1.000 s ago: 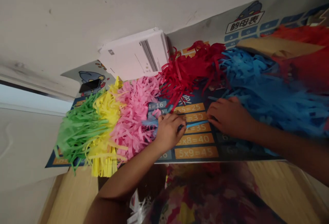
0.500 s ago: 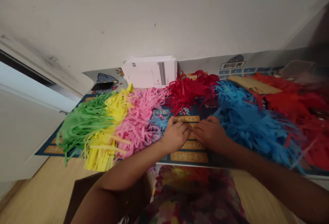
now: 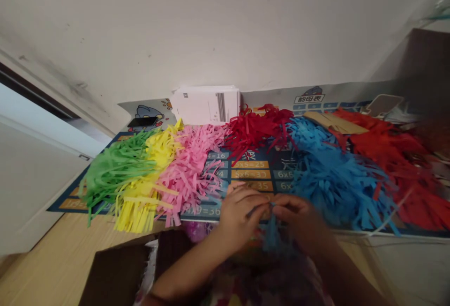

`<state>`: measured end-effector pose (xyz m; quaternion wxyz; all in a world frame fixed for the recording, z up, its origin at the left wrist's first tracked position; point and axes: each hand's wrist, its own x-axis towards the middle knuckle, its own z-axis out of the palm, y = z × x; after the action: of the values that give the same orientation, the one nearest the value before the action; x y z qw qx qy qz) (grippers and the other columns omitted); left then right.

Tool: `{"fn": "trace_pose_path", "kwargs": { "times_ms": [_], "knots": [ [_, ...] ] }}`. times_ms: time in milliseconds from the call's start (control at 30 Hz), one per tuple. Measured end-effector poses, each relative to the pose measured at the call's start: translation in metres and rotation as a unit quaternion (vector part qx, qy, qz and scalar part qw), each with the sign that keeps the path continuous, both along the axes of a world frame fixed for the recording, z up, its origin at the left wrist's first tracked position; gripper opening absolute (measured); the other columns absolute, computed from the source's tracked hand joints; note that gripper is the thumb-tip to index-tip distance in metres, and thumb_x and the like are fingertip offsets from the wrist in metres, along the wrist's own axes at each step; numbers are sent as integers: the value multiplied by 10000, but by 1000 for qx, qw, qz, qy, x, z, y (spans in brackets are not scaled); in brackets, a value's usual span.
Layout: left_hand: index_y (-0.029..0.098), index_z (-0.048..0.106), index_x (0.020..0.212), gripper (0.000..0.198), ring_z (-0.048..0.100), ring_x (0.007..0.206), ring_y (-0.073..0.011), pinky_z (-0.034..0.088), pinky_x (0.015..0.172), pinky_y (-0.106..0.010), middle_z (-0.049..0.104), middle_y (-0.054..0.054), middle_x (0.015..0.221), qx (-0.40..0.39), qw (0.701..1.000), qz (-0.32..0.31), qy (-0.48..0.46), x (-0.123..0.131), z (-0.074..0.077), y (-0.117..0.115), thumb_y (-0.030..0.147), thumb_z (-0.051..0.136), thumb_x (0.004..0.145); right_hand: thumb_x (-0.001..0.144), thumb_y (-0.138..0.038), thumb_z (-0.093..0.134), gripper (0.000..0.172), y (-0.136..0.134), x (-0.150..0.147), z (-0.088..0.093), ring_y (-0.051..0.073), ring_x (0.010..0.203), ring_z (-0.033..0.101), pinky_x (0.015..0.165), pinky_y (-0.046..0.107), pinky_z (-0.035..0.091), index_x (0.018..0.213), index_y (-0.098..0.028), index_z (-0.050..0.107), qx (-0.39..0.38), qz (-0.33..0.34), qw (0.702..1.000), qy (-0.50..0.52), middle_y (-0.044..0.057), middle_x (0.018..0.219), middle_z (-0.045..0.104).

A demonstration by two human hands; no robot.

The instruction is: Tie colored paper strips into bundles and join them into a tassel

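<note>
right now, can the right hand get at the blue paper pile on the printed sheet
Probably yes: the blue paper pile lies just beyond the right hand, with nothing visible between them. That hand seems occupied, though, pinching a blue tassel together with the left hand.

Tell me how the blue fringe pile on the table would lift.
The blue fringe pile would likely flop: its narrow strips splay loosely. It's probably light for its bulk, being loosely heaped. Ends might snag the orange-red fringe alongside.
</note>
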<state>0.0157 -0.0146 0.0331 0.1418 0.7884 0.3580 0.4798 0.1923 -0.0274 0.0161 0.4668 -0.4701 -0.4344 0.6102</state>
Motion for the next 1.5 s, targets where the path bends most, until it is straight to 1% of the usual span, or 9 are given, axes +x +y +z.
{"fn": "trace_pose_path", "kwargs": {
  "times_ms": [300,433,567,700,800,900,1100,1333,1500],
  "knots": [
    [207,765,877,98,704,781,-160,574,766,-296,761,-48,819,-129,985,-16,-111,14,-14,-3,217,669,891,632,-452,858,301,-6,-12,-10,122,510,566,503,250,485,766,-232,702,-33,-98,994,42,-26,634,633],
    [222,769,866,87,709,774,-161,577,774,-300,762,-39,806,-127,984,-9,-125,7,-20,4,245,688,888,763,-433,756,196,5,-3,-5,167,649,630,607,291,527,725,-249,702,88,-92,988,-82,2,715,671],
    [203,739,807,112,713,787,-171,564,713,-269,759,-47,813,-273,938,-50,-208,1,-22,9,281,698,875,905,-364,593,191,52,57,6,222,873,671,809,370,520,856,-250,739,244,-130,864,-421,53,919,740],
    [182,647,808,250,648,609,-132,510,579,-237,715,-24,704,-450,810,-120,-356,3,-25,10,420,712,848,910,-202,516,244,102,109,2,238,833,680,714,342,486,926,-196,759,175,26,668,-723,103,942,752],
    [173,602,800,344,506,476,-71,394,471,-188,641,17,631,-506,759,-117,-392,9,-28,11,479,759,782,877,-174,578,188,119,112,-8,222,819,675,685,303,452,940,-179,755,162,78,637,-750,110,950,745],
    [168,610,805,364,475,482,-66,358,463,-184,621,19,639,-508,766,-100,-381,12,-28,13,496,763,764,875,-169,583,172,124,103,-15,221,836,670,690,295,437,927,-169,746,160,100,627,-756,116,944,734],
    [164,696,775,239,517,574,-99,404,555,-217,635,1,653,-471,832,-54,-287,7,-24,18,399,735,790,895,-176,532,217,111,110,3,241,896,676,730,330,471,988,-173,728,162,67,656,-734,111,1000,732],
    [155,736,816,235,587,665,-134,445,615,-229,694,-28,734,-459,850,-15,-258,14,-27,15,389,716,799,793,-388,735,148,38,70,0,191,723,688,664,319,552,827,-244,743,175,-128,942,-255,33,882,729],
    [164,749,822,154,656,773,-165,485,729,-254,741,-47,816,-401,892,-28,-208,24,-23,13,308,693,832,681,-353,846,179,15,29,-35,158,686,689,637,274,569,789,-242,758,64,-136,988,-38,15,880,741]
  ]
}}
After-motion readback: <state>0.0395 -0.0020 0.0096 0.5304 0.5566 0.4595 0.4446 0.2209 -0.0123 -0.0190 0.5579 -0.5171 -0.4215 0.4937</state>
